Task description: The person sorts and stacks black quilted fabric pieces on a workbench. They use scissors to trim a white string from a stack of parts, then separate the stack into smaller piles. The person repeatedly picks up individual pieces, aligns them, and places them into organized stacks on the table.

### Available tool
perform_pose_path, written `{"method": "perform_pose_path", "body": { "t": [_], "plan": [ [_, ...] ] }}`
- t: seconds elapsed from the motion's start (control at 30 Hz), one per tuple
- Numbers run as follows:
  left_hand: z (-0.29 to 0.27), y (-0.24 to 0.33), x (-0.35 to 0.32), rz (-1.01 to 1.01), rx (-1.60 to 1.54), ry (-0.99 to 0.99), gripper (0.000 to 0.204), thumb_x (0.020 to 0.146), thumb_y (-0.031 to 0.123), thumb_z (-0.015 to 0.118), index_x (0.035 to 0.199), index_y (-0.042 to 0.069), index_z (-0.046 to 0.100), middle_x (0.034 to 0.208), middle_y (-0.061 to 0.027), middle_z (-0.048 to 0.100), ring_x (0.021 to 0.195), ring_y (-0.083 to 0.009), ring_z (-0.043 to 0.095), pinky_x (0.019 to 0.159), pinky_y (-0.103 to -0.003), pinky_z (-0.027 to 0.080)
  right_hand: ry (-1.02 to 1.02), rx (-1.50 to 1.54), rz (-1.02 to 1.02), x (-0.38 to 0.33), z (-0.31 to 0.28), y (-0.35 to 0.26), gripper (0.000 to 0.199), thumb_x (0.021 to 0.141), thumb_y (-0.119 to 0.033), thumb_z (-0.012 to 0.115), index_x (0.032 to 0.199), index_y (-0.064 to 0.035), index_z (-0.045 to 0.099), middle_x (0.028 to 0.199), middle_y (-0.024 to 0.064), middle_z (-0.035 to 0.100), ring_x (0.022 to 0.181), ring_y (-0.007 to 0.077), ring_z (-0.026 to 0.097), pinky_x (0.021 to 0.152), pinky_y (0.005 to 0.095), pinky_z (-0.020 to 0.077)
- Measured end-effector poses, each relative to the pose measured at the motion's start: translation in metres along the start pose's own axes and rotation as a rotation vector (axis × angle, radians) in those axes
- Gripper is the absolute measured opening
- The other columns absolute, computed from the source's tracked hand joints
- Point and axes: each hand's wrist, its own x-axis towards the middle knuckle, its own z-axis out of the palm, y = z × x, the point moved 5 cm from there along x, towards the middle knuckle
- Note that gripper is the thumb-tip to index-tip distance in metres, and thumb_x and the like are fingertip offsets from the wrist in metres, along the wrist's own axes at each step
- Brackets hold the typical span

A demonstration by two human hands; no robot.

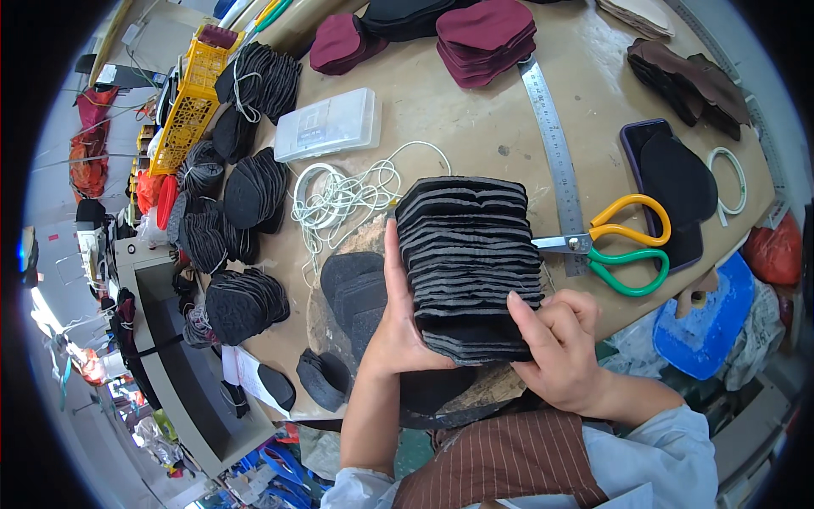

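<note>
A thick stack of black fabric cut pieces (471, 259) stands on edge on the tan worktable (458, 110), held between both hands. My left hand (397, 318) presses flat against the stack's left side, fingers pointing up. Against the stack's lower right side my right hand (555, 339) grips it, thumb on the pieces' edges. More black pieces (356, 288) lie just left of my left hand.
Scissors with yellow and green handles (623, 242) and a steel ruler (555, 157) lie right of the stack. White cord (343, 199), a clear plastic box (329, 125), maroon piles (487, 38), tied black bundles (246, 301) and a yellow crate (191, 106) surround it.
</note>
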Motion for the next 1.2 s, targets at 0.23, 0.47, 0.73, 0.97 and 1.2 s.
{"method": "perform_pose_path", "body": {
  "t": [0.23, 0.47, 0.73, 0.97, 1.2],
  "plan": [
    [-0.0011, -0.0003, -0.0005, -0.003, 0.014, 0.009, 0.150, 0.047, 0.020, 0.092, 0.144, 0.001, -0.021, 0.147, -0.0252, 0.023, 0.134, -0.0319, 0.033, 0.110, -0.039, 0.024, 0.062, -0.037, -0.079, -0.0031, 0.0006, 0.0014, 0.061, 0.059, -0.009, 0.068, 0.120, -0.0081, 0.063, 0.081, -0.0035, 0.049, 0.088, 0.0198, 0.045, 0.077, 0.0355, 0.0309],
    [-0.0007, 0.0003, 0.0002, 0.001, -0.012, -0.005, 0.153, 0.044, 0.019, 0.093, 0.144, 0.001, -0.021, 0.147, -0.0253, 0.023, 0.135, -0.0318, 0.032, 0.111, -0.039, 0.024, 0.103, -0.047, -0.112, -0.0017, -0.0010, 0.0019, 0.052, 0.062, -0.008, 0.066, 0.114, -0.0096, 0.067, 0.082, -0.0039, 0.049, 0.088, 0.0197, 0.044, 0.076, 0.0342, 0.0329],
    [0.0005, 0.0002, 0.0011, 0.000, -0.044, 0.007, 0.152, 0.045, 0.018, 0.092, 0.144, 0.002, -0.021, 0.146, -0.0247, 0.026, 0.133, -0.0317, 0.035, 0.110, -0.039, 0.025, 0.166, -0.097, -0.072, -0.0003, -0.0059, 0.0001, 0.037, 0.069, -0.009, 0.068, 0.105, -0.0176, 0.070, 0.096, -0.0022, 0.058, 0.104, 0.0227, 0.041, 0.090, 0.0334, 0.0343],
    [0.0014, -0.0017, -0.0016, -0.012, -0.046, 0.015, 0.149, 0.049, 0.017, 0.091, 0.144, 0.002, -0.022, 0.145, -0.0245, 0.028, 0.132, -0.0310, 0.036, 0.110, -0.039, 0.025, 0.082, -0.069, -0.097, -0.0023, -0.0023, 0.0032, 0.030, 0.073, -0.010, 0.068, 0.101, -0.0195, 0.066, 0.117, 0.0019, 0.062, 0.117, 0.0263, 0.038, 0.095, 0.0344, 0.0316],
    [0.0020, -0.0020, -0.0015, -0.033, -0.082, 0.023, 0.147, 0.051, 0.015, 0.090, 0.143, 0.002, -0.023, 0.146, -0.0241, 0.027, 0.132, -0.0308, 0.037, 0.110, -0.039, 0.026, 0.017, -0.032, -0.074, 0.0027, -0.0029, -0.0001, 0.051, 0.066, -0.014, 0.071, 0.116, -0.0100, 0.062, 0.101, 0.0011, 0.056, 0.106, 0.0254, 0.041, 0.090, 0.0376, 0.0324]
  ]
}}
